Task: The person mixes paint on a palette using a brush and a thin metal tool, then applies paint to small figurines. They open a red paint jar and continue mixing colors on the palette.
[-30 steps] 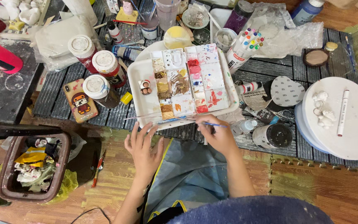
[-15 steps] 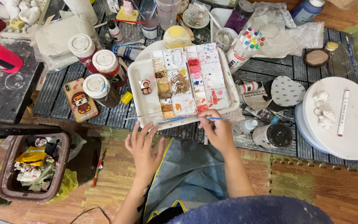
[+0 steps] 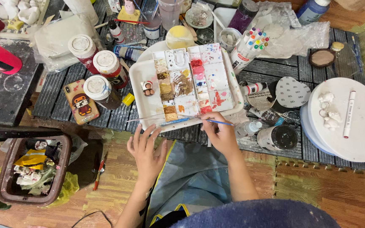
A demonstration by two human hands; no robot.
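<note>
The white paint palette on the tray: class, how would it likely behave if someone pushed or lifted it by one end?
The white paint palette looks like rigid moulded plastic, so it would probably stay stiff. It lies flat on the white tray, so it should slide rather than tip. Its wells hold paint; tilting might spill any that is wet, near the right hand with its brush.

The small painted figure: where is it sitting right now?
In the head view, the small painted figure sits on the white tray, left of the paint palette, right of the jars.
</note>
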